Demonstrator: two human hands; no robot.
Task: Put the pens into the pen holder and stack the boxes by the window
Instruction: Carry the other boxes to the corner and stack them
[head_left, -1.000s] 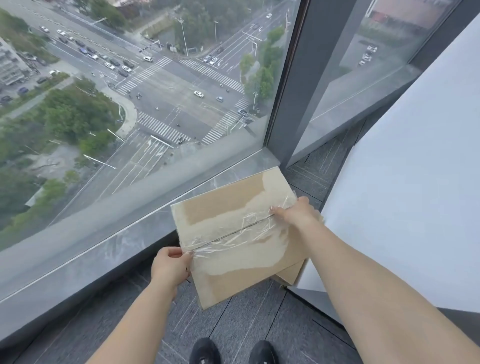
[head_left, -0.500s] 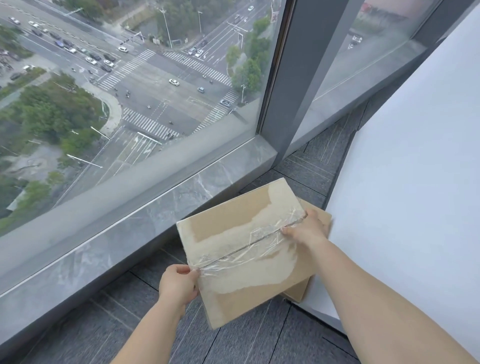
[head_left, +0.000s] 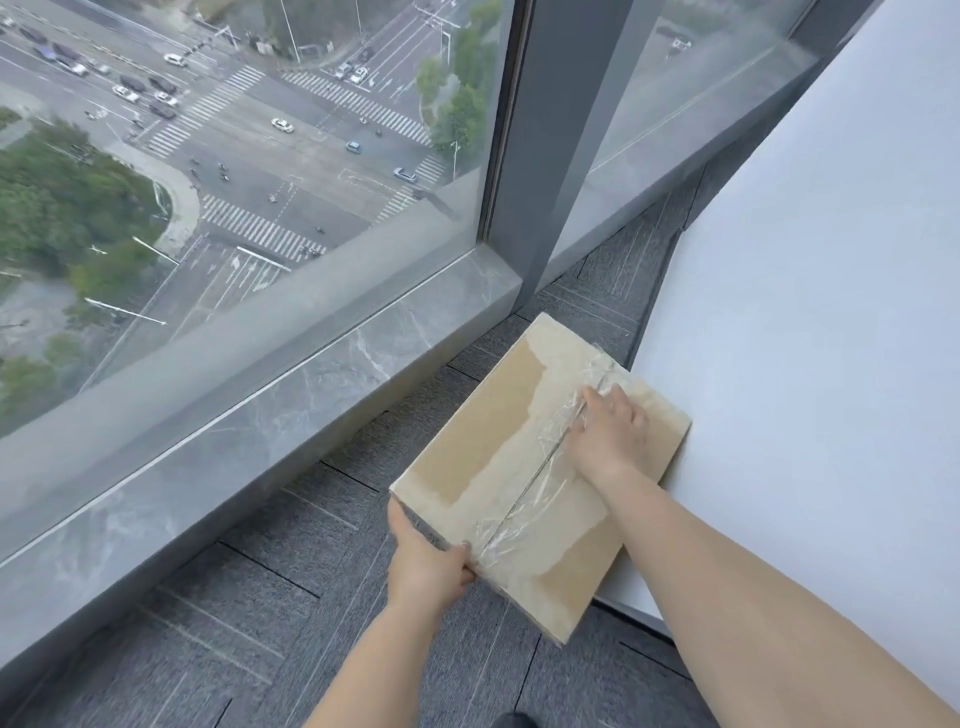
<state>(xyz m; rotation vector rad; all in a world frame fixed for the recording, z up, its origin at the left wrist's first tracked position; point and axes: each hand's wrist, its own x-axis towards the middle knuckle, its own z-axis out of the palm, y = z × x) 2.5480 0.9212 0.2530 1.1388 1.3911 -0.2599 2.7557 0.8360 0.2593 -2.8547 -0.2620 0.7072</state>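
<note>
A flat brown cardboard box (head_left: 483, 467), sealed with wrinkled clear tape along its middle seam, lies low over the grey carpet beside the window. My left hand (head_left: 426, 566) grips its near left edge, thumb on top. My right hand (head_left: 608, 431) lies on the box's top at the far end of the tape seam, fingers pressed down. The box I saw under it earlier is covered and cannot be made out. No pens or pen holder are in view.
A grey marble window sill (head_left: 291, 395) runs along the floor-to-ceiling glass on the left. A dark window post (head_left: 535, 171) stands behind the box. A large white panel (head_left: 810, 322) borders the box's right side. Grey carpet tiles (head_left: 249, 613) cover the floor.
Both hands have lowered the box and swung it right, over the other box and against the white panel. My right hand slid from the far edge onto the top.
</note>
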